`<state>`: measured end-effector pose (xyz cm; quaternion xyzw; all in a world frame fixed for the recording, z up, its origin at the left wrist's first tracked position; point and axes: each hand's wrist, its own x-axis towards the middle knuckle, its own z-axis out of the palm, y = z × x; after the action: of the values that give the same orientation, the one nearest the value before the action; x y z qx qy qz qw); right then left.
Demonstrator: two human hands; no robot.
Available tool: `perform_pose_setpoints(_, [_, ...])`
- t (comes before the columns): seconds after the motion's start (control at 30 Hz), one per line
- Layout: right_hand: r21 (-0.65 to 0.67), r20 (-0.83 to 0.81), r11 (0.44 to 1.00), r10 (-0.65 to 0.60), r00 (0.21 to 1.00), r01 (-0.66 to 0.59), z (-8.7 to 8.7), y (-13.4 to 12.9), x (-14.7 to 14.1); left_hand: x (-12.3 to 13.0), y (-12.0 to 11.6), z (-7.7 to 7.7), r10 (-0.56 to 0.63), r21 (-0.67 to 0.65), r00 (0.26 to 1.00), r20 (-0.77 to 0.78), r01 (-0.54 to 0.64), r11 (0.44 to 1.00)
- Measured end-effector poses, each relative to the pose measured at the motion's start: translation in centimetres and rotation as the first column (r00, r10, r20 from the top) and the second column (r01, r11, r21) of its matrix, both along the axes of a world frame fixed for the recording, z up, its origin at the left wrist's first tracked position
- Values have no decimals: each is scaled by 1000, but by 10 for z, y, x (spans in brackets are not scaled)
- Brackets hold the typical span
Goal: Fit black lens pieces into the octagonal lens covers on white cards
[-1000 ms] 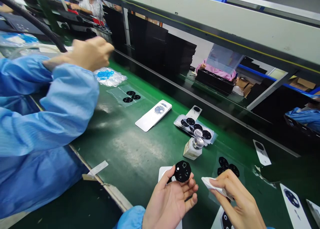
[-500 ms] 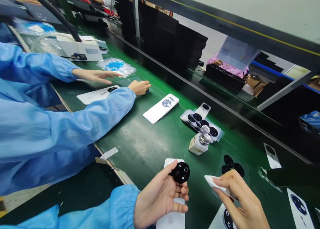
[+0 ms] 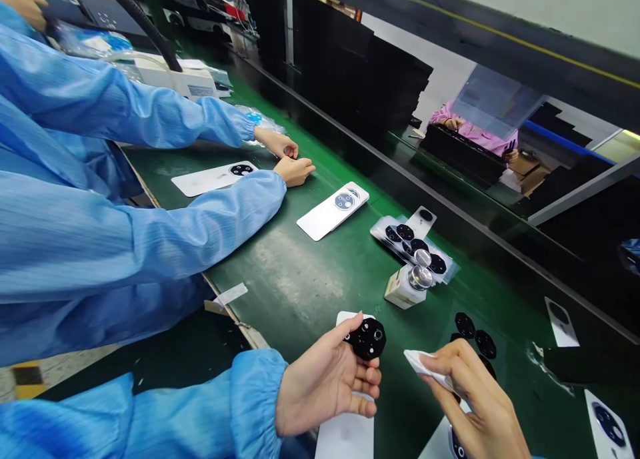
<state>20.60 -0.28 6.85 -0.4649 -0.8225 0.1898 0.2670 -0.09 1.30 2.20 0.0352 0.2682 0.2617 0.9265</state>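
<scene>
Left hand [image 3: 327, 382]: grasping a black disc [image 3: 369, 339] by its rim, thumb over one side, fingers curled at the other. Right hand [image 3: 473, 395]: pinching a folded white wipe [image 3: 431, 367] between thumb and forefinger, apart from the disc. The disc is held over the bench [image 3: 280, 272] toward its near edge, above a white panel [image 3: 345, 439], with a capped bottle [image 3: 403, 289] between it and the far edge. Judged by appearance, the disc is light, thin and stiff; its smooth surface is probably slippery and liable to scratches or finger marks. Best hold: opposite points of the rim, off the face. Writing: the bottle carries print, illegible here; the white box [image 3: 160, 72] farther along the bench bears a label [image 3: 201, 90], unreadable. No brand identified.
</scene>
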Motion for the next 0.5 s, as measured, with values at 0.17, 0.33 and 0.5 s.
perform_pose_setpoints(0.17, [24,68,998,56,996,-58,-7,2,-5,1,2,-1,0,0,1000,25,0,1000])
perform_pose_setpoints(0.33, [41,194,994,93,977,-103,-18,4,-7,3,3,-5,-13,7,999,40,13,1000])
perform_pose_setpoints(0.5, [58,116,994,84,990,-91,-8,10,-6,1,4,1,-16,175,995,-99,33,984])
